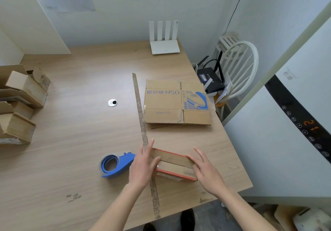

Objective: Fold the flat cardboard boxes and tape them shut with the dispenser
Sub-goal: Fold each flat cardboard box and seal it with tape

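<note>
A person's two hands steady a small cardboard box with red edges near the front edge of a wooden desk. The left hand presses flat against the box's left end, fingers straight; the right hand does the same at the right end. Neither grips. The top flaps meet along a seam that looks untaped.

The blue tape dispenser lies just left of the left hand. A flat printed box waits toward the desk's right edge, and folded boxes sit at the left edge.

Likely risk: when one hand leaves for the dispenser, the flaps may spring open or the light box may slide.
</note>
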The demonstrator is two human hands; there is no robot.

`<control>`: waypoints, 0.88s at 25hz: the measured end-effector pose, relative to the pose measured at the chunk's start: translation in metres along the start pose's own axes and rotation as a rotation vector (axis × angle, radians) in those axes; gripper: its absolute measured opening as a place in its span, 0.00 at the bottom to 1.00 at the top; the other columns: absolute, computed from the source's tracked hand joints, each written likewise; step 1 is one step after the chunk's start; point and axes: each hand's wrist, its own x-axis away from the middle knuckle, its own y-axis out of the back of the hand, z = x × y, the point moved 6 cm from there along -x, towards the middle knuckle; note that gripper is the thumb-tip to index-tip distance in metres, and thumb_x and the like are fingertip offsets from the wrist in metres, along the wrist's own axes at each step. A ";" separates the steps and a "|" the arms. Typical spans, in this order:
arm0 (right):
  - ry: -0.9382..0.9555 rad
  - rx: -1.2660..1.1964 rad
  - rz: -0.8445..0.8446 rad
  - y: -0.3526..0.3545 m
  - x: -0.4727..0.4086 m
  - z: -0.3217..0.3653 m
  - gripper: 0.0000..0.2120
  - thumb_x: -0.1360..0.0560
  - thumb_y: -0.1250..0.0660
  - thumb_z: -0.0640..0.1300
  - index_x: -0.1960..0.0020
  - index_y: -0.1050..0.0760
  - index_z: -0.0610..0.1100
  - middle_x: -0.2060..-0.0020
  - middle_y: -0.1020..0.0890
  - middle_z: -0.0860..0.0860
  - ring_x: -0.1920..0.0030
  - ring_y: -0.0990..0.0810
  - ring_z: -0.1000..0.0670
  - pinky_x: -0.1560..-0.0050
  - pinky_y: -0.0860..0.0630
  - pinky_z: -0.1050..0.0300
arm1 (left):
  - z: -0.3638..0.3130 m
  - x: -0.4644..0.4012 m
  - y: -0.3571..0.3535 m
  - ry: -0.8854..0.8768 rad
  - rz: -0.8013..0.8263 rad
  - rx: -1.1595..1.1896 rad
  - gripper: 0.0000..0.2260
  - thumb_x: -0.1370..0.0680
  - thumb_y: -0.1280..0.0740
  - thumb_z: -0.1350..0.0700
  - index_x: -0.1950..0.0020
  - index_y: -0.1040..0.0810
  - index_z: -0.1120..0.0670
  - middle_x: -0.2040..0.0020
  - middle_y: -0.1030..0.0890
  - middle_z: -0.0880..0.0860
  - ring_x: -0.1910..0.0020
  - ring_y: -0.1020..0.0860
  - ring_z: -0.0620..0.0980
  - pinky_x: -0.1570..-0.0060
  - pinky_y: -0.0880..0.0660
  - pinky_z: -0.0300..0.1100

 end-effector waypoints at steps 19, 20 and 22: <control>0.025 0.222 0.037 -0.035 -0.003 0.072 0.44 0.28 0.48 0.78 0.18 0.57 0.62 0.24 0.75 0.60 0.42 0.21 0.53 0.50 0.21 0.55 | 0.008 -0.008 0.015 -0.154 -0.148 -0.190 0.24 0.17 0.40 0.43 0.21 0.36 0.45 0.20 0.40 0.47 0.20 0.43 0.50 0.24 0.41 0.49; 0.026 0.224 0.037 -0.034 -0.004 0.072 0.44 0.28 0.49 0.79 0.19 0.58 0.63 0.24 0.75 0.60 0.43 0.21 0.53 0.50 0.21 0.54 | 0.021 -0.006 0.022 -0.106 -0.207 -0.210 0.25 0.18 0.37 0.43 0.22 0.34 0.48 0.22 0.35 0.51 0.24 0.37 0.53 0.27 0.37 0.50; 0.032 0.227 0.033 -0.031 -0.004 0.073 0.44 0.29 0.50 0.80 0.19 0.59 0.64 0.24 0.75 0.61 0.45 0.21 0.54 0.51 0.21 0.56 | 0.050 -0.002 0.030 0.025 -0.274 -0.270 0.28 0.21 0.32 0.44 0.23 0.32 0.51 0.27 0.29 0.57 0.29 0.30 0.57 0.31 0.32 0.52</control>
